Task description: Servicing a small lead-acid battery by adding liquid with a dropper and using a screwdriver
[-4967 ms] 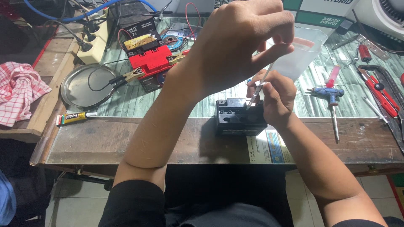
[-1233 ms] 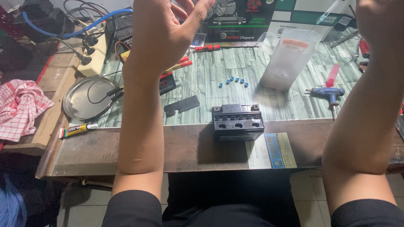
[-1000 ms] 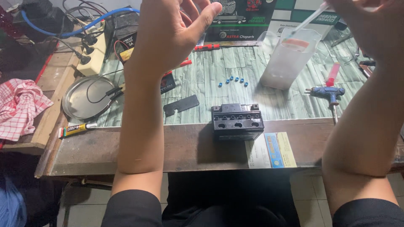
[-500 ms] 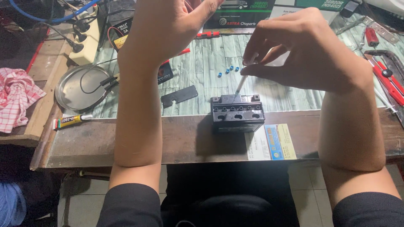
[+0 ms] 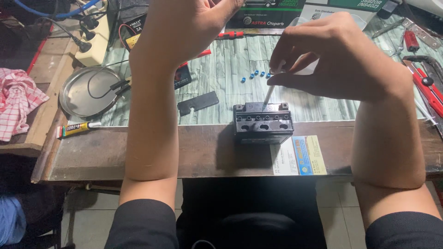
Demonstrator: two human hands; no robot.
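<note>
A small black battery (image 5: 263, 123) stands at the front edge of the workbench, with a row of open filler holes on top. My right hand (image 5: 337, 60) hovers just behind and above it. It pinches a thin clear tube (image 5: 268, 93) whose lower end touches the battery's top. My left hand (image 5: 184, 27) is raised high over the bench to the left. Its fingertips run off the top of the view, so its grip is hidden. Several small blue caps (image 5: 255, 75) lie behind the battery, and a flat black cover strip (image 5: 198, 103) lies to its left.
A round metal plate (image 5: 87, 92) with black leads, a glue tube (image 5: 76, 129) and a red checked cloth (image 5: 18, 106) sit at the left. Red-handled tools (image 5: 427, 87) lie at the right. A printed leaflet (image 5: 300, 154) lies under the battery's front.
My right hand has dropped from up high to just above the battery, bringing the thin tube's end onto its top. My left hand stays raised.
</note>
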